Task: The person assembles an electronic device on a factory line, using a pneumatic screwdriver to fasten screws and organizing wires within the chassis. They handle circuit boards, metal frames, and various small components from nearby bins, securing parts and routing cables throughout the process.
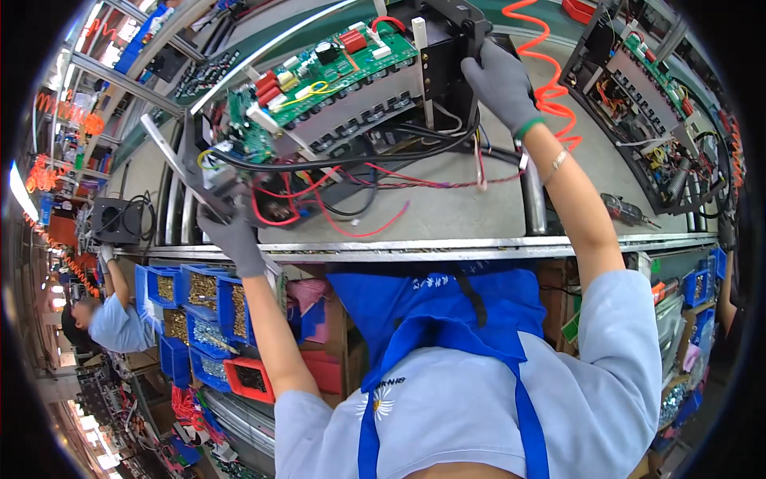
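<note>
- Both gloved hands are on the electronics chassis (335, 120), the open frame with the green circuit board (319, 76) on top; it sits tilted on the surface (447, 211) up around 12 o'clock.
- Left hand (231, 231) is clenched on the chassis's lower-left corner, about 9 o'clock from the middle of the unit.
- Right hand (499, 80) is wrapped over the black end at the upper right, about 2 o'clock.
- Long axis runs lower-left to upper-right, one hand at each end, so neither's really nearer.
- Red and black wires (351, 199) dangle underneath; blue parts bins (199, 291) sit at 8 o'clock; a second open unit (646, 104) sits at 2 o'clock.
</note>
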`<state>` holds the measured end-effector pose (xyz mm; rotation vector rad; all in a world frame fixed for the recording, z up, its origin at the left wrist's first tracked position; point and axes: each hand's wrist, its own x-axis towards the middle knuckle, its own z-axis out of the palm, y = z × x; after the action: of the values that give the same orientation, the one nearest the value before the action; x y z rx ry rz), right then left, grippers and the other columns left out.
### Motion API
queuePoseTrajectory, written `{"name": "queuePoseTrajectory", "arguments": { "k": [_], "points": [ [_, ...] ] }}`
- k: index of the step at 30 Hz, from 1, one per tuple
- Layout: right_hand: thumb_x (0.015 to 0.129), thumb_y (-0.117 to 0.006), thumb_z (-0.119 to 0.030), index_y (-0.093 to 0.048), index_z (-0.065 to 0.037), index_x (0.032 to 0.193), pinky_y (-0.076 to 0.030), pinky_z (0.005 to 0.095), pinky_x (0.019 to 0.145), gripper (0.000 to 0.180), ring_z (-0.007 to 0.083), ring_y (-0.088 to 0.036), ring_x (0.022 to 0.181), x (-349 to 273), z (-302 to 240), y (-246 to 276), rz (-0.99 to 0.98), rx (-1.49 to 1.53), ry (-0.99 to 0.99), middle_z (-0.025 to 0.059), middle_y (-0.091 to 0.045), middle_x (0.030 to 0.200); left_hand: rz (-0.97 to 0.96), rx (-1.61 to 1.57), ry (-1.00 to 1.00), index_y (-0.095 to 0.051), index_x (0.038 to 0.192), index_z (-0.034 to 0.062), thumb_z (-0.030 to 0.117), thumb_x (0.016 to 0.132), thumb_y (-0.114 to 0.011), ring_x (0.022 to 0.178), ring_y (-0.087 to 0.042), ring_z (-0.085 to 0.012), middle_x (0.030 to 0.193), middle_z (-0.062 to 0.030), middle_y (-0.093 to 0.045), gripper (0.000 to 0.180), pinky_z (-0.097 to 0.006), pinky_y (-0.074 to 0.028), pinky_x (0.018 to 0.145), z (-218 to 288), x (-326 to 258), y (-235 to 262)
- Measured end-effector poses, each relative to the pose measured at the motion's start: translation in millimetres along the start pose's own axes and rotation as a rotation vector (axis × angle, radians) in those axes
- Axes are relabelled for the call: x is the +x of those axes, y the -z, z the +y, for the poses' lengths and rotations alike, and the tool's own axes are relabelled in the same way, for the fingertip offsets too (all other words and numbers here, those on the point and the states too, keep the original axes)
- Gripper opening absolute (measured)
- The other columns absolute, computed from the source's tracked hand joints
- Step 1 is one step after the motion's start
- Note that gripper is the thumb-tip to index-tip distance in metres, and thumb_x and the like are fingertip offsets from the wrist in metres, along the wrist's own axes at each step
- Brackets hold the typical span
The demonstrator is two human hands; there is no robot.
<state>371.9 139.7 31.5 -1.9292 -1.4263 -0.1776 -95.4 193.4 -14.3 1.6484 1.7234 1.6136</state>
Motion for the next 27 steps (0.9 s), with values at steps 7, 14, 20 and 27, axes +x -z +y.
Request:
{"name": "queuePoseTrajectory", "arguments": {
  "k": [7, 14, 20, 27],
  "points": [
    [0.088, -0.054, -0.029, -0.056, 0.003, 0.09, -0.052, 0.0498, 0.072, 0.032, 0.0407, -0.065, 0.084, -32.8, 1.3, 17.6, 0.027, -0.129, 0.034, 0.0226, -0.065, 0.088, 0.043, 0.152, -0.034, -0.044, 0.126, -0.0067, 0.002, 0.074, -0.07, 0.098, -0.058, -0.0255, 0.112, -0.0166, -0.058, 0.058, -0.036, -0.045, 0.09, 3.1, 12.3, -12.9],
    [0.089, -0.05, -0.035, -0.055, 0.003, 0.094, -0.048, 0.0496, 0.075, 0.038, 0.0437, -0.062, 0.082, -5.5, 35.6, 2.3, 0.011, -0.105, -0.064, 0.0262, -0.063, 0.08, 0.036, -0.028, -0.03, -0.046, 0.13, -0.005, 0.013, 0.083, -0.073, 0.091, -0.056, -0.0154, 0.11, -0.0122, -0.058, 0.057, -0.027, -0.048, 0.075, 24.8, -35.9, 8.8],
    [0.09, -0.05, -0.036, -0.054, 0.003, 0.095, -0.049, 0.0506, 0.075, 0.04, 0.044, -0.063, 0.083, -6.2, 50.1, 0.4, 0.064, -0.138, -0.066, 0.0271, -0.063, 0.081, 0.041, -0.126, -0.226, -0.059, 0.122, -0.0005, 0.037, 0.099, -0.048, 0.075, -0.059, -0.0153, 0.095, -0.0112, -0.065, 0.045, -0.027, -0.044, 0.056, 1.3, -129.5, 90.5],
    [0.088, -0.053, -0.027, -0.057, 0.0, 0.104, -0.051, 0.0481, 0.076, 0.032, 0.0403, -0.065, 0.085, -17.2, 29.8, 8.0, 0.077, -0.088, -0.033, 0.0239, -0.066, 0.088, -0.821, 0.448, -0.731, -0.065, 0.112, 0.0139, 0.022, 0.077, -0.075, 0.073, -0.063, -0.0284, 0.08, -0.007, -0.065, 0.037, -0.039, -0.05, 0.062, 43.6, -158.1, 47.9]
  ]
}}
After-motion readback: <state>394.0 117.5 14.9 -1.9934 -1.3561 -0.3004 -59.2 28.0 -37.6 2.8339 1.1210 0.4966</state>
